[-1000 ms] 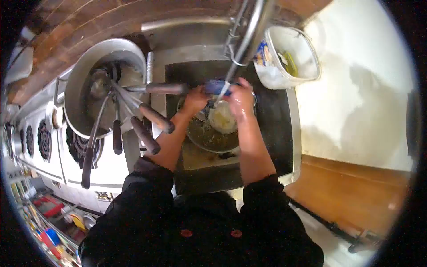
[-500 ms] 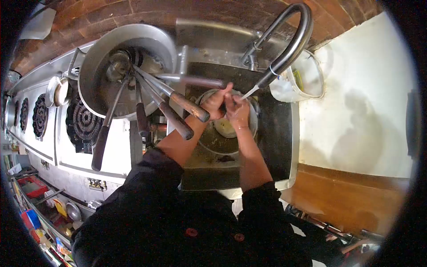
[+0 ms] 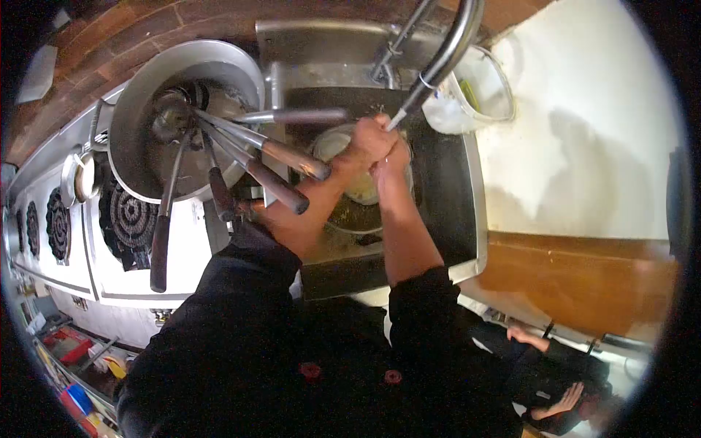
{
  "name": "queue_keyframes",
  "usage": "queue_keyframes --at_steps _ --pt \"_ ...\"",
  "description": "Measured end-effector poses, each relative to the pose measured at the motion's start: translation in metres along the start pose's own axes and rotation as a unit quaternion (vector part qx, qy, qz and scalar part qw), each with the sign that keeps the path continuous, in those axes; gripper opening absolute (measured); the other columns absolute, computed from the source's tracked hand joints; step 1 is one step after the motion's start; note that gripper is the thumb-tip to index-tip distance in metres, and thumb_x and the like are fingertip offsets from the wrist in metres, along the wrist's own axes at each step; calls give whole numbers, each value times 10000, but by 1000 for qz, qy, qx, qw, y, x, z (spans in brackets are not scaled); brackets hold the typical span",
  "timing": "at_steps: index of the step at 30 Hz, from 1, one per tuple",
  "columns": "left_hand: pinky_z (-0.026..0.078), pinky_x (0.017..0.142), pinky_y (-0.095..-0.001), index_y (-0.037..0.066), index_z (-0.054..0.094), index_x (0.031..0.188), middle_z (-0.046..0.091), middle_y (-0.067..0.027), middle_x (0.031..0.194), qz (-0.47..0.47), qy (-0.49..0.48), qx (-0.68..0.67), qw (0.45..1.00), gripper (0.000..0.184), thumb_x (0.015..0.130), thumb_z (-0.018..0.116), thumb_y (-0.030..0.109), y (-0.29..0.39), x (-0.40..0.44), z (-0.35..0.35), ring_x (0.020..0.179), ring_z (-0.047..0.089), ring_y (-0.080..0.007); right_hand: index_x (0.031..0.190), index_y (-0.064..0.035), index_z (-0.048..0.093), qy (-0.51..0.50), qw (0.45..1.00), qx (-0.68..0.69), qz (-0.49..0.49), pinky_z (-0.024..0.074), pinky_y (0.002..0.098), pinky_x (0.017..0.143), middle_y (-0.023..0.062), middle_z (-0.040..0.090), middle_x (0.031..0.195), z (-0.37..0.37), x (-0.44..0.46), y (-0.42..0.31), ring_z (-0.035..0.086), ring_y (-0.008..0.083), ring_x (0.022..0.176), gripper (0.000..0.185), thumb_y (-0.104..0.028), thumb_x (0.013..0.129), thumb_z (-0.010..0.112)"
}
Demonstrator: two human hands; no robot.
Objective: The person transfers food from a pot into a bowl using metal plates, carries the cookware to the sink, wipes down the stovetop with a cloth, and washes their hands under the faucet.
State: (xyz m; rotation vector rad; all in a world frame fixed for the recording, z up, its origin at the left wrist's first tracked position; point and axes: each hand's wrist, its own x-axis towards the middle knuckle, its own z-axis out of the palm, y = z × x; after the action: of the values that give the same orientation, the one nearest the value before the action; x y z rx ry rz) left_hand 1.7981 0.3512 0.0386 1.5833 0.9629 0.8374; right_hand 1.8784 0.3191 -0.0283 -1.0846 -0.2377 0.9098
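Under the stream of water from the curved faucet, my two hands are pressed together. My left hand is folded over my right hand, its fingers closed against it. Most of my right hand's fingers are hidden by the left, so their pose is unclear. Below both hands, a round pot with a pale round piece or dish inside sits in the dark sink. My forearms partly cover it.
A large metal pot stands left of the sink, with several long-handled ladles jutting towards my left forearm. Stove burners lie further left. A white bucket is at the right back. Another person is at lower right.
My left hand has moved from beside the right to over it, closing on it. The view has shifted, and more of the other person shows at lower right.
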Motion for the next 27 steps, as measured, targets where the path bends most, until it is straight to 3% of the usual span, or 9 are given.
queue_keyframes --at_steps 3,9,10,11,13,15,18,19,27 --pt "451 552 -373 8 600 776 571 -142 618 192 -117 107 968 229 762 586 235 -5 2 -12 541 540 -269 913 -55 585 -66 988 73 115 505 353 652 89 603 871 -4 -7 -5 598 219 752 193 -221 853 507" --pt "476 580 -353 50 589 723 580 -69 688 195 86 31 977 347 899 500 336 -34 7 -23 606 565 -189 927 -82 635 -82 982 -59 159 499 380 692 78 635 859 26 -30 -43 613 261 784 215 -259 865 529" --pt "481 652 -366 64 606 827 605 -92 776 -80 -42 -261 961 303 871 530 354 -33 7 -34 696 586 -227 918 -70 617 -118 933 -318 -123 494 373 704 94 621 839 26 -32 -44 613 255 804 189 -229 863 531" --pt "486 724 -379 77 623 931 630 -114 864 -341 -159 -510 774 313 843 561 372 -31 7 -38 787 606 -265 909 -58 599 -136 744 -527 -388 488 366 717 109 607 820 26 -34 -43 614 249 824 162 -198 860 533" --pt "489 679 -397 95 623 915 631 -104 798 -275 -186 -553 765 272 878 520 344 -28 10 -27 723 605 -275 873 -29 602 -165 701 -541 -434 472 363 717 147 595 774 26 -38 -30 605 281 807 143 -168 841 584" --pt "484 630 -397 81 623 842 642 -78 768 -192 84 -65 976 244 890 504 288 -7 8 -16 679 608 -258 895 -38 630 -92 859 -446 -234 464 422 704 235 594 841 23 -32 -13 570 414 768 286 -297 892 508" --pt "472 584 -368 47 616 782 634 -41 744 -67 192 59 977 211 853 560 237 -19 8 11 642 591 -184 912 -20 599 -103 972 -200 -67 491 393 678 164 624 827 18 -9 -2 609 328 748 275 -253 908 453" --pt "472 584 -368 47 616 782 634 -41 744 -69 193 70 976 211 853 560 237 -19 5 14 642 591 -184 918 -18 589 -132 987 54 80 501 383 666 131 631 828 16 -6 -1 619 292 741 269 -244 904 443" --pt "447 733 -283 40 577 829 590 -49 823 -66 52 -73 994 86 750 595 69 -7 -57 -18 784 540 -147 933 -56 598 -166 921 -33 351 499 401 695 74 626 828 -2 2 25 608 245 767 174 -194 842 543"
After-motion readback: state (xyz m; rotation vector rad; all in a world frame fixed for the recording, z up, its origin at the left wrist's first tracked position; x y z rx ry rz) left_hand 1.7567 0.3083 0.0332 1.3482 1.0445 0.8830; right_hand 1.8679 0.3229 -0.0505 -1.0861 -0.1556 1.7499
